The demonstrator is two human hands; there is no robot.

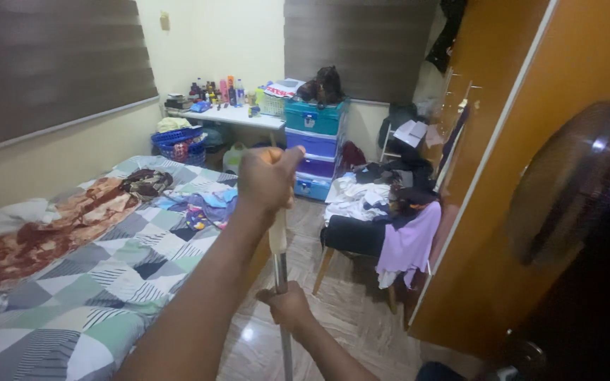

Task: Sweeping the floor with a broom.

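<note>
We saw both hands clenched around a long, thin grey metal pole with a pale, cream-coloured upper section [279,261], which stood nearly upright in front of the person. The left hand [268,178] gripped the pole's top end, fist closed over it, while the right hand [287,307] held the grey shaft lower down, so the two grips were stacked along the pole's long axis, the left one uppermost. Below the right hand the pole ran down towards the shiny tiled floor [351,317]; we could not see its lower end. To the left of the pole lay a bed with a checked grey, green and white cover [86,296]. To the pole's right stood a chair heaped with clothes [379,219].
</note>
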